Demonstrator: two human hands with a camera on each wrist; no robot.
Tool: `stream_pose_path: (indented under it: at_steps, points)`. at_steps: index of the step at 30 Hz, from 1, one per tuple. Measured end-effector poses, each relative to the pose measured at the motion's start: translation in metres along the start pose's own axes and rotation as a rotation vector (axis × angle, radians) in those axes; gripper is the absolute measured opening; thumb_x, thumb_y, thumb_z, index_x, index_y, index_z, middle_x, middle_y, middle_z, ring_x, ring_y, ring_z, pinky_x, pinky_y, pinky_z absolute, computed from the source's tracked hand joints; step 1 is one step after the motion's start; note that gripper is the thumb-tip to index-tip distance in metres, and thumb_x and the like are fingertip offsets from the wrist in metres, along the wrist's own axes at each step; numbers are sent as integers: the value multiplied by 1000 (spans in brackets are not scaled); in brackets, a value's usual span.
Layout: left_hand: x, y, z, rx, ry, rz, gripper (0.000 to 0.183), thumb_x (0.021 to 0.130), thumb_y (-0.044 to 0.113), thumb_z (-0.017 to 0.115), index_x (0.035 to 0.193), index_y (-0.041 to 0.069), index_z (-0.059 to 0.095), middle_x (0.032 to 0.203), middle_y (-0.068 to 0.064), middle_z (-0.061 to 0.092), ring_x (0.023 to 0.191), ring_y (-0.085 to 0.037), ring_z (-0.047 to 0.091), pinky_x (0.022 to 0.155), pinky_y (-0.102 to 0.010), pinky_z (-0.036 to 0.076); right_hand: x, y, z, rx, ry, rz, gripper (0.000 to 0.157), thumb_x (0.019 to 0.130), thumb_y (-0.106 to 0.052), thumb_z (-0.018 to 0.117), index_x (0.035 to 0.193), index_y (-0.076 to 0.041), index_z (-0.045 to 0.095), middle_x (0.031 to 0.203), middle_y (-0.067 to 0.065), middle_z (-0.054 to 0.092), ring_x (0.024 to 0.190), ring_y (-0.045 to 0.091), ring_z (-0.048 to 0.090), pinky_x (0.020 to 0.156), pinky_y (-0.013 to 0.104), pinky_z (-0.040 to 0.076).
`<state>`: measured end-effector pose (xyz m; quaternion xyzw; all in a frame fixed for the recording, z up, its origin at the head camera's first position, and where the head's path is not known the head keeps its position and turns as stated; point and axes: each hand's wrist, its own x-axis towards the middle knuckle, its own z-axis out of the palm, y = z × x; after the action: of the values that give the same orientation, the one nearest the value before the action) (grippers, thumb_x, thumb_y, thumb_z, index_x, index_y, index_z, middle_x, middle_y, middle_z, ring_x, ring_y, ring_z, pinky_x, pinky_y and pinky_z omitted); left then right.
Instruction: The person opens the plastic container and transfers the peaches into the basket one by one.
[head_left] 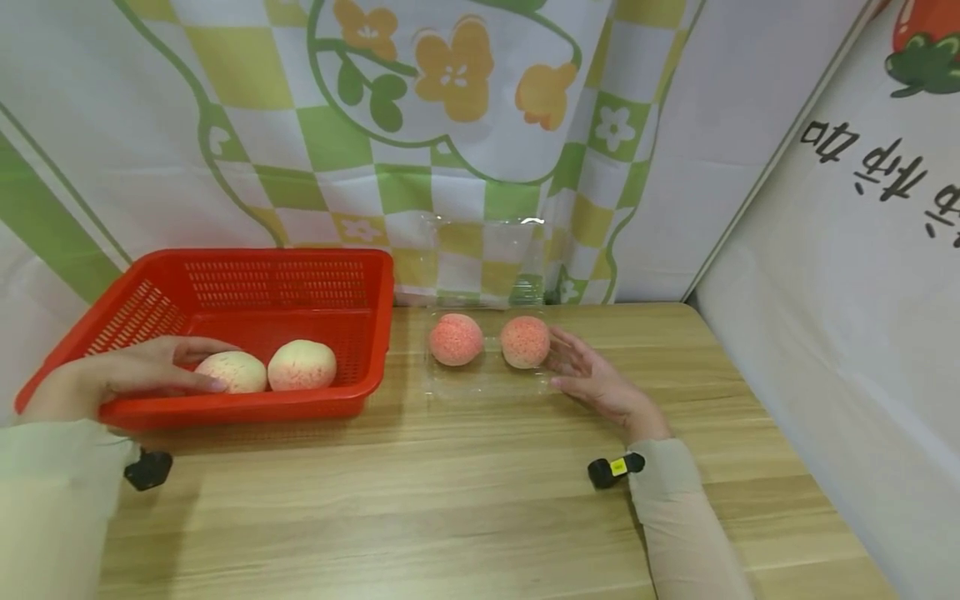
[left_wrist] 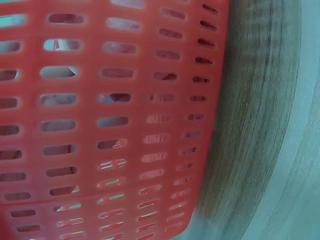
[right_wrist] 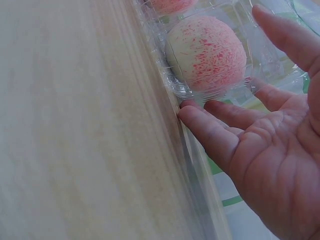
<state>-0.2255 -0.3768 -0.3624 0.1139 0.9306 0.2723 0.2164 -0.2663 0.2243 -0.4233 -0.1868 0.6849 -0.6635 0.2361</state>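
In the head view, my left hand (head_left: pixel 153 367) reaches into a red plastic basket (head_left: pixel 367 387) and holds a pale peach (head_left: pixel 234 372), thumb on the near side and fingers on the far side. A second pale peach (head_left: pixel 302 365) lies right beside it. Two pinker peaches (head_left: pixel 457 339) sit apart in a clear plastic box (head_left: pixel 487 385) whose lid stands up at the back. My right hand (head_left: pixel 596 383) is at the box's right side, fingers extended; the right wrist view shows the fingertips by the box wall next to the right-hand peach (right_wrist: pixel 207 54). The basket wall (left_wrist: pixel 135 100) hides my left hand in the left wrist view.
The wooden table (head_left: pixel 420 500) stretches in front of the basket and box. Behind them hangs a checked, flowered curtain (head_left: pixel 405 183), close to the upright lid. A white wall panel (head_left: pixel 840 317) borders the table on the right.
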Motion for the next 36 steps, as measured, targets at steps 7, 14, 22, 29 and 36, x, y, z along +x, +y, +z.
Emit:
stream_pose_path:
  at_steps: [7, 14, 22, 29, 36]
  points:
    - [-1, 4, -2, -59, 128, -55, 69, 95, 44, 63, 149, 9, 39, 148, -26, 43, 127, -44, 38, 88, -47, 49, 1, 2, -1, 4, 4, -1, 88, 93, 4, 60, 161, -14, 6, 167, 16, 5, 152, 42, 14, 120, 55, 18]
    - [-1, 7, -5, -89, 245, -90, 75, 96, 50, 58, 152, 6, 34, 151, -29, 37, 130, -46, 35, 93, -56, 48, 2, 2, 0, -9, 3, -6, 87, 94, 4, 59, 161, -14, 5, 167, 17, 5, 152, 43, 15, 120, 56, 19]
    - [-5, 16, -9, -132, 353, -63, 69, 99, 51, 54, 153, 14, 35, 154, -19, 35, 124, -15, 43, 75, -11, 45, 3, 2, -2, -17, 3, -14, 88, 94, 2, 61, 161, -14, 6, 167, 16, 7, 152, 42, 16, 118, 43, 29]
    - [-3, 31, -7, -160, 437, -18, 65, 98, 51, 55, 152, 19, 38, 151, -12, 40, 109, 12, 37, 75, -4, 42, 3, 2, -1, 1, 1, -9, 88, 94, 3, 60, 161, -14, 6, 167, 17, 6, 152, 41, 16, 111, 29, 39]
    - [0, 65, -3, -228, 511, 81, 58, 98, 41, 60, 149, 21, 42, 144, 1, 49, 109, 14, 45, 78, -1, 43, 2, 1, -1, -8, 1, 0, 88, 94, 2, 60, 161, -15, 5, 167, 16, 6, 152, 41, 15, 114, 34, 35]
